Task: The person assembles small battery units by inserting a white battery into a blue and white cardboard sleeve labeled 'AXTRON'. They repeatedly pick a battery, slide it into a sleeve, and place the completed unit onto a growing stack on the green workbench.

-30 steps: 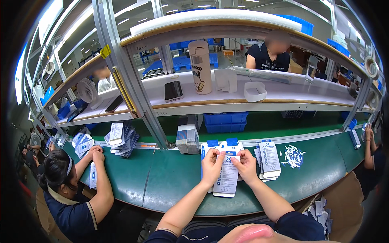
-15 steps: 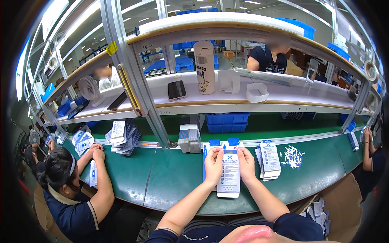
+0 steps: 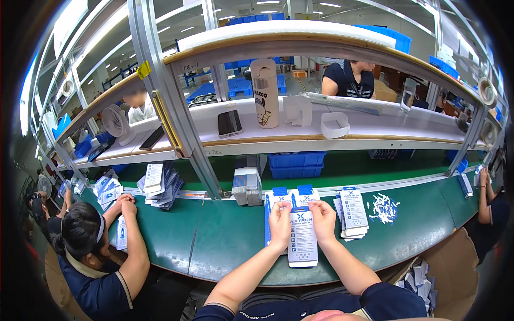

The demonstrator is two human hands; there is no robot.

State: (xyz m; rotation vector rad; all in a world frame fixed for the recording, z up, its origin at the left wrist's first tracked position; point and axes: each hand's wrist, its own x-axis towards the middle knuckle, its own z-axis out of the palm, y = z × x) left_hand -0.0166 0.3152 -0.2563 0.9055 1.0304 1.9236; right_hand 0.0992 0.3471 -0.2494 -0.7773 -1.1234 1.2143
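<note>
A white flat package with a blue top tab (image 3: 302,238) lies lengthwise on the green bench (image 3: 214,241) right in front of me. My left hand (image 3: 279,224) grips its left edge and my right hand (image 3: 323,221) grips its right edge, fingers curled over the upper part. Two more blue-tabbed packages (image 3: 292,195) lie just beyond it. A stack of similar white packages (image 3: 353,213) sits to the right of my right hand.
A pile of small white pieces (image 3: 383,207) lies right of the stack. A grey block of cartons (image 3: 247,185) stands behind, with blue bins (image 3: 297,163) under the shelf. A co-worker's hands (image 3: 126,203) rest at left near package piles (image 3: 160,182); another person's arm (image 3: 486,192) is at right.
The package has shifted a little lower and straighter between my hands, which slid up toward its top. The co-worker at left stays in much the same pose.
</note>
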